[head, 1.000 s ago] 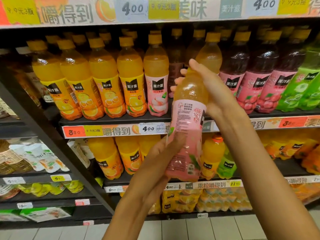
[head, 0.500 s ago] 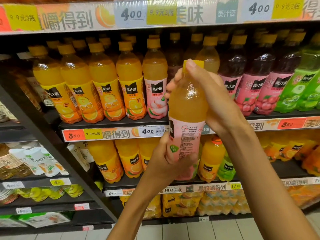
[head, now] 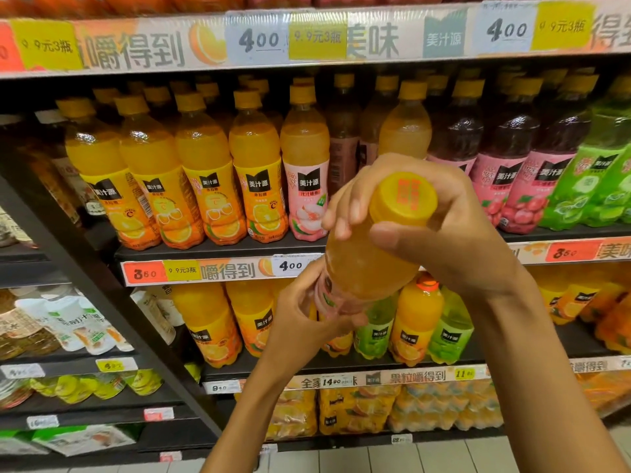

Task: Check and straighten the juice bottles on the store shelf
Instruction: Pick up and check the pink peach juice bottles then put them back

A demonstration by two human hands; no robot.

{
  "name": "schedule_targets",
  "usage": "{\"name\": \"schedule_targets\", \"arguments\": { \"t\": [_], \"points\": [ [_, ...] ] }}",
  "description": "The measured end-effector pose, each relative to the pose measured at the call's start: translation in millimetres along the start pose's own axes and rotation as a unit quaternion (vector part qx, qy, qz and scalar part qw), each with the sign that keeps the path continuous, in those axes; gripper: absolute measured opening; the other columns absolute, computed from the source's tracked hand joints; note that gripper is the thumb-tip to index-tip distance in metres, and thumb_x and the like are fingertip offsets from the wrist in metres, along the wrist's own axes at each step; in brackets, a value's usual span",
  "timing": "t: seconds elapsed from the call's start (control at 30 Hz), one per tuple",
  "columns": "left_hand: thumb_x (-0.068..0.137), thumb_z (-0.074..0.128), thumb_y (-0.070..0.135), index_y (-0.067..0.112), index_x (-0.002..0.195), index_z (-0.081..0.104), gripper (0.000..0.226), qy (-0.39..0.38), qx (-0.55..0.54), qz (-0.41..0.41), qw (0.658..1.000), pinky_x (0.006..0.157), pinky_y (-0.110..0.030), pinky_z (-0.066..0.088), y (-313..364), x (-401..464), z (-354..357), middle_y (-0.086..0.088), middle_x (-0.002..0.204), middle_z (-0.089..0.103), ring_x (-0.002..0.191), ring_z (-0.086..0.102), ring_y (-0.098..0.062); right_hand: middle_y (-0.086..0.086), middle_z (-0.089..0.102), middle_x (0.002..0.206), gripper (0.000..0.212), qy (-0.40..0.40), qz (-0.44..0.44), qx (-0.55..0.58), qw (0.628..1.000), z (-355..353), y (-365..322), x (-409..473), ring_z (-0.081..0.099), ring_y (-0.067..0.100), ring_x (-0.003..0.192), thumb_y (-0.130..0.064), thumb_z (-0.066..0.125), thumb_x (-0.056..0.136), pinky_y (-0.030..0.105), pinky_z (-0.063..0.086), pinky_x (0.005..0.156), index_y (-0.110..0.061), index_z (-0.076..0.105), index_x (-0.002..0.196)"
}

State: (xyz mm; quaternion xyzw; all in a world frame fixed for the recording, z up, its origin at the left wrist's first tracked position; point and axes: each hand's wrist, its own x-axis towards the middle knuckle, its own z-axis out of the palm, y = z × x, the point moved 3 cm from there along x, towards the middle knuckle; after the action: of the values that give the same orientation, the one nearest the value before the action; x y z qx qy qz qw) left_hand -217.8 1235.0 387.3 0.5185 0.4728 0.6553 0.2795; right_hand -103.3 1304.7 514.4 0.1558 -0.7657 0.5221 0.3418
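Tilting toward the camera, one peach juice bottle sits off the shelf, held in the air in front of the middle shelf, its long axis running from the yellow cap, near and up, to the pink-labelled base, far and down. Right hand: fingers and thumb curled round the neck and shoulder just below the cap, gripping. Left hand: fingers wrapped round the lower, labelled part, gripping from below. Both hands touch the bottle; the right one is nearer the cap end, the left nearer the base. Judgement: the cap top with its red print faces the viewer, so the check appears under way; the return calls for the bottle to be swung upright and moved far and slightly up. Likely slot: the gap in the front row just right of the shelved peach bottle, where darker back-row bottles show. Middle shelf contents, left to right: orange juice bottles, peach, dark red juice bottles, green juice bottles, all upright, labels mostly forward. Lower shelf: orange and green bottles, upright. Left bay: pouched goods, details unclear.
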Motion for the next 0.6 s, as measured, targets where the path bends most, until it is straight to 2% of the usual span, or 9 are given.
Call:
{"name": "schedule_targets", "arguments": {
  "t": [0.07, 0.17, 0.27, 0.33, 0.4, 0.47, 0.53, 0.6],
  "points": [
    [0.065, 0.083, 0.034, 0.033, 0.106, 0.067, 0.043, -0.013, -0.009, 0.003, 1.0, 0.074, -0.021, 0.054, 1, -5, 2, 0.005, 0.101, 0.073, 0.094, 0.069, -0.011, -0.003, 0.068, 0.085, 0.008, 0.047, 0.006, 0.026, 0.999, -5, 3, 4, 0.064, 0.023, 0.087, -0.015, 0.058, 0.083, 0.035, 0.049, 0.079, -0.014, 0.061, 0.09],
    [0.063, 0.078, 0.055, 0.034, 0.097, 0.069, 0.041, -0.004, -0.01, -0.03, 0.999, 0.064, -0.03, 0.056, 2, -10, 4, 0.003, 0.092, 0.074, 0.082, 0.07, -0.013, 0.001, 0.069, 0.083, 0.012, 0.105, 0.034, 0.117, 0.987, -18, 13, 11, 0.066, 0.025, 0.088, -0.02, 0.057, 0.082, 0.039, 0.051, 0.08, -0.014, 0.064, 0.089],
    [0.058, 0.068, 0.076, 0.025, 0.091, 0.07, 0.06, -0.022, -0.05, -0.088, 0.995, 0.066, -0.028, 0.055, -1, -16, 15, 0.004, 0.085, 0.073, 0.078, 0.069, -0.014, 0.008, 0.068, 0.081, 0.029, 0.119, 0.076, 0.25, 0.958, -19, 28, 18, 0.068, 0.027, 0.084, -0.034, 0.073, 0.073, 0.04, 0.054, 0.08, -0.009, 0.066, 0.085],
    [0.053, 0.064, 0.082, 0.017, 0.093, 0.066, 0.076, -0.035, -0.047, -0.124, 0.991, 0.072, -0.035, 0.056, -3, -17, 22, -0.001, 0.085, 0.073, 0.079, 0.07, -0.02, 0.008, 0.065, 0.072, 0.033, 0.124, 0.099, 0.322, 0.933, -16, 38, 17, 0.067, 0.025, 0.073, -0.036, 0.074, 0.074, 0.036, 0.055, 0.072, -0.006, 0.063, 0.08],
    [0.049, 0.061, 0.087, 0.009, 0.104, 0.063, 0.095, -0.043, -0.035, -0.148, 0.987, 0.08, -0.041, 0.057, -2, -16, 26, -0.007, 0.093, 0.073, 0.088, 0.07, -0.027, 0.006, 0.063, 0.068, 0.026, 0.142, 0.124, 0.305, 0.934, -16, 45, 14, 0.065, 0.022, 0.067, -0.032, 0.066, 0.083, 0.033, 0.054, 0.068, -0.007, 0.06, 0.078],
    [0.049, 0.058, 0.089, 0.007, 0.113, 0.06, 0.104, -0.012, -0.035, -0.163, 0.986, 0.082, -0.037, 0.057, -1, -17, 27, -0.01, 0.101, 0.072, 0.094, 0.069, -0.027, 0.006, 0.062, 0.069, 0.024, 0.171, 0.15, 0.26, 0.938, -20, 46, 12, 0.063, 0.021, 0.067, -0.028, 0.054, 0.092, 0.032, 0.054, 0.067, -0.008, 0.058, 0.079],
    [0.064, 0.051, 0.083, 0.008, 0.111, 0.061, 0.089, 0.037, -0.016, -0.157, 0.987, 0.083, -0.039, 0.057, 1, -18, 25, -0.012, 0.098, 0.072, 0.093, 0.069, -0.028, 0.007, 0.064, 0.07, 0.025, 0.209, 0.16, 0.209, 0.942, -23, 46, 12, 0.063, 0.023, 0.068, -0.028, 0.05, 0.093, 0.032, 0.054, 0.067, -0.009, 0.059, 0.079],
    [0.078, 0.041, 0.077, 0.011, 0.103, 0.066, 0.076, 0.064, -0.01, -0.176, 0.982, 0.085, -0.048, 0.055, 1, -19, 28, -0.015, 0.093, 0.072, 0.09, 0.069, -0.032, 0.007, 0.066, 0.072, 0.025, 0.24, 0.173, 0.169, 0.94, -24, 45, 12, 0.066, 0.022, 0.071, -0.03, 0.054, 0.094, 0.031, 0.055, 0.066, -0.01, 0.061, 0.081]
  ]
}}
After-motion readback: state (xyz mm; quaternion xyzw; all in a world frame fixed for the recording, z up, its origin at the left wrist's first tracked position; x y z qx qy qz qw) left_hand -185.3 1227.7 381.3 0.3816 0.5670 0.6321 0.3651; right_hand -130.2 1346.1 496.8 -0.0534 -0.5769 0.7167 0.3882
